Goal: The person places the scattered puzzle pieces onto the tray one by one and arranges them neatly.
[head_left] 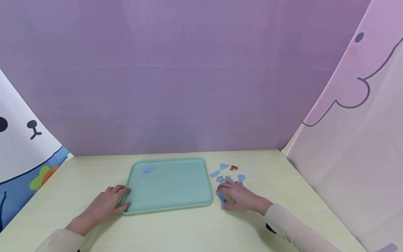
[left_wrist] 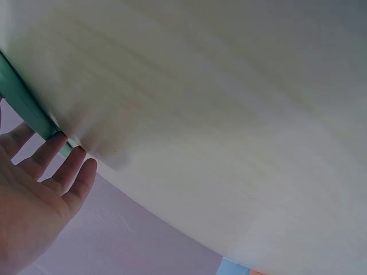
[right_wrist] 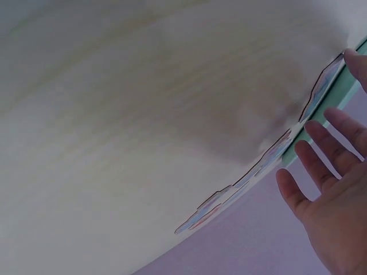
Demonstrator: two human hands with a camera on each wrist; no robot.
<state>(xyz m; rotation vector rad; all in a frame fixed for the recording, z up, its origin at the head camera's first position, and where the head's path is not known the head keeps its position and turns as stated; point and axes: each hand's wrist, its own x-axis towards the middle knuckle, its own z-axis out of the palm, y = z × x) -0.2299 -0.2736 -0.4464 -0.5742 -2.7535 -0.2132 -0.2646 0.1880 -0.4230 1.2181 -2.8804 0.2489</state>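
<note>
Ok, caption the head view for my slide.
Left fingers at the edge of a green tray, right fingers at a blue piece beside the tray, more pieces nearby.

No text, label, brand or number can be read in any view. On the piece [head_left: 147,170] lying on the tray [head_left: 176,187], and on the pieces [head_left: 241,178] to the right of the tray, the print is too small to make out. The left cloth [head_left: 19,150], beyond the tray's left side, shows only cartoon drawing.
</note>
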